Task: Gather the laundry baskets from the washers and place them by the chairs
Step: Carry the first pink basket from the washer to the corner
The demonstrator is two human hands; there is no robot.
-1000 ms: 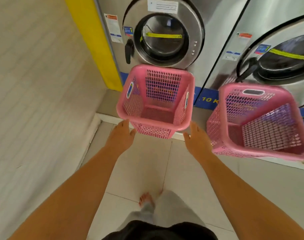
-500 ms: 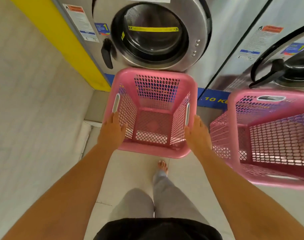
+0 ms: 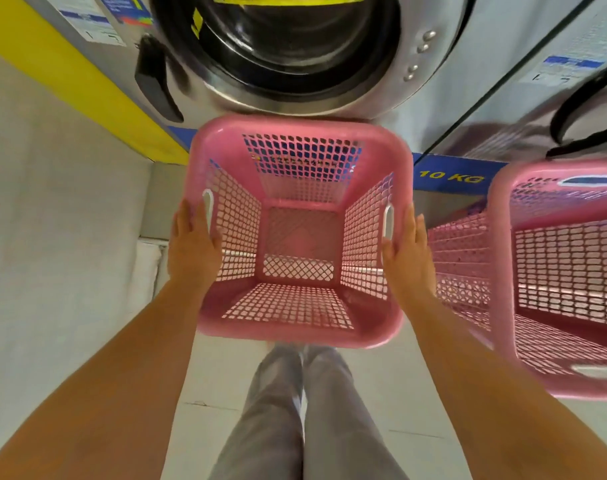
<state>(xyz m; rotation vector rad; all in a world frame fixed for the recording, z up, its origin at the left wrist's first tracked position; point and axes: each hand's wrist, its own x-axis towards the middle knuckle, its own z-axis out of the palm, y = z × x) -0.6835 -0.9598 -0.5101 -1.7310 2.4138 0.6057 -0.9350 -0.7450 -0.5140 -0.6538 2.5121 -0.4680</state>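
Pressing flat against the outer side walls of a square pink plastic lattice basket (image 3: 300,233), the left hand (image 3: 193,242) and right hand (image 3: 407,252) keep fingers extended, uncurled.

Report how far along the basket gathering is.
Done: nothing visibly; no chairs are in view. In hand: the left hand and right hand press flat against the sides of the empty pink plastic mesh laundry basket below the steel front-load washer; no closed grip shows. Left: carry it off, then fetch the second pink mesh basket on the right.
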